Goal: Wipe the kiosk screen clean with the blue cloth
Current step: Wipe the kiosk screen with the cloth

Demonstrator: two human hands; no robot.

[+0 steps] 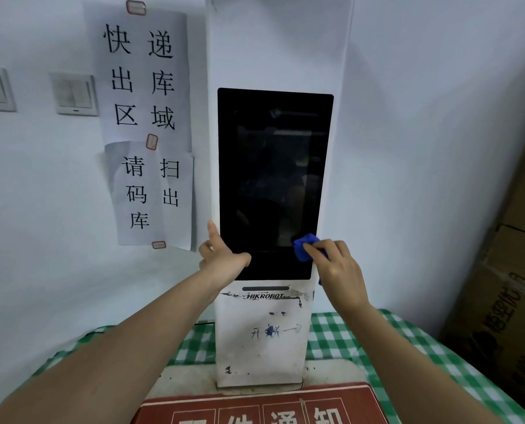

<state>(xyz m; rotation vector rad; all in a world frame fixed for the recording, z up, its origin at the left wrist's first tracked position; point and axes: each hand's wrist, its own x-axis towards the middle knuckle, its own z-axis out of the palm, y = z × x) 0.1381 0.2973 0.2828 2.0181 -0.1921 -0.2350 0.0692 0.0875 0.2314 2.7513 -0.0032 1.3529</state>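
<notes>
- Because the lens bends the scene, the kiosk looks tapered, and its top runs out of the picture; the dark kiosk screen is off and shows only dim reflections that cannot be made out.
- Most of the blue cloth is hidden under the fingers of the right hand, with a small bunch showing at the screen's lower right corner and a scrap peeking out below the palm.
- At the bottom edge, a red sign is cut off, so only the tops of its characters show; the cardboard boxes at right are cropped and their print is blurred.
- Handwriting on the kiosk's white base is smudged and hard to read; the printed word "HIKROBOT" is clear.
- Counted: one kiosk, one cloth, two hands, two paper notices on the wall, two wall switches, three red tape tabs holding the notices.
- Right hand: fingers curled over the bunched cloth, pressing it against the glass near the lower right corner.
- Left hand: mostly spread, holding nothing, index finger pointing up along the screen's left edge, thumb lying across the lower black bezel.
- Standing upright, the kiosk rests on a desk covered by a green checked cloth.
</notes>
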